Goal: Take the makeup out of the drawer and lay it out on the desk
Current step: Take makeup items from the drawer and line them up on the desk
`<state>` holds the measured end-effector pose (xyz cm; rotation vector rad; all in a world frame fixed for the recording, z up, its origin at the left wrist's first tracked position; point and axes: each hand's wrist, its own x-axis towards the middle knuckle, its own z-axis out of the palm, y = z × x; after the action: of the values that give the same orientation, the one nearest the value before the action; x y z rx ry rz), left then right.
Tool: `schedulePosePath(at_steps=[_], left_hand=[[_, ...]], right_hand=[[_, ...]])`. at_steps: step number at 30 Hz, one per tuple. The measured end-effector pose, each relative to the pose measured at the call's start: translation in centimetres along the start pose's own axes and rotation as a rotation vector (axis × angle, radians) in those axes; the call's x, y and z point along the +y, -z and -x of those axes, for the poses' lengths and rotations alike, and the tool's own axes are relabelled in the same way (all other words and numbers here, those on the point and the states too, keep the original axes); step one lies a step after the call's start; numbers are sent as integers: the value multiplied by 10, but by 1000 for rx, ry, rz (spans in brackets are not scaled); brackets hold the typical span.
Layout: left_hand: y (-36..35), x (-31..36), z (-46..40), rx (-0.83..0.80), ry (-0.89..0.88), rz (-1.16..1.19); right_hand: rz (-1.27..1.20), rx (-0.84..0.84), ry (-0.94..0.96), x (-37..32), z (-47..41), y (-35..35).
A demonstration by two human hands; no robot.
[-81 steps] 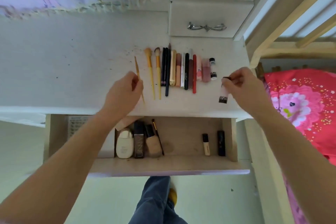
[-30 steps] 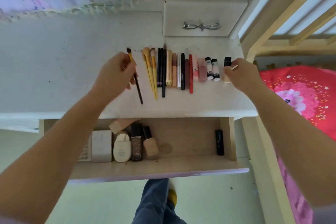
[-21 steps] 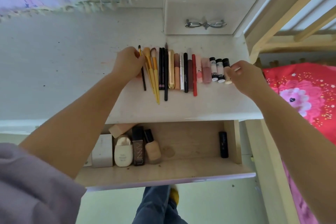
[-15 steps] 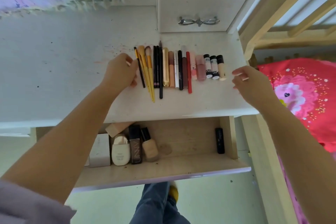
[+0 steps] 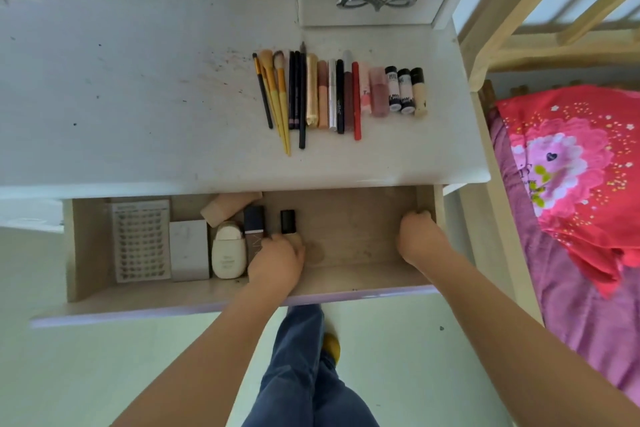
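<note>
Both hands are inside the open drawer [image 5: 346,284], backs toward the camera. The left hand [image 5: 277,262] covers a bottle with a black cap [image 5: 288,221]; its grip cannot be made out. The right hand [image 5: 417,236] sits at the drawer's far right corner, fingers hidden, state undeterminable. On the white desk [image 5: 138,97], a row of makeup [image 5: 341,97] lies side by side. Drawer contents: a white bottle [image 5: 227,255], a grey box [image 5: 188,250], a dark tube [image 5: 254,230].
</note>
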<state>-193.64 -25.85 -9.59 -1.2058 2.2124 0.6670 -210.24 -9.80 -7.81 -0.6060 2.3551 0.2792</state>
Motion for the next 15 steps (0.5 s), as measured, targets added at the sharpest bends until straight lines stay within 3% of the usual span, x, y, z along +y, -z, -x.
schedulePosePath(at_steps=[7, 11, 15], left_hand=[[-10, 11, -19, -31, -5, 58], [-1, 2, -12, -73, -185, 208], [32, -11, 24, -146, -450, 322]], right_hand=[[-18, 27, -20, -2, -2, -20], [-97, 107, 203, -1, 17, -1], [-425, 137, 496, 8, 56, 52]])
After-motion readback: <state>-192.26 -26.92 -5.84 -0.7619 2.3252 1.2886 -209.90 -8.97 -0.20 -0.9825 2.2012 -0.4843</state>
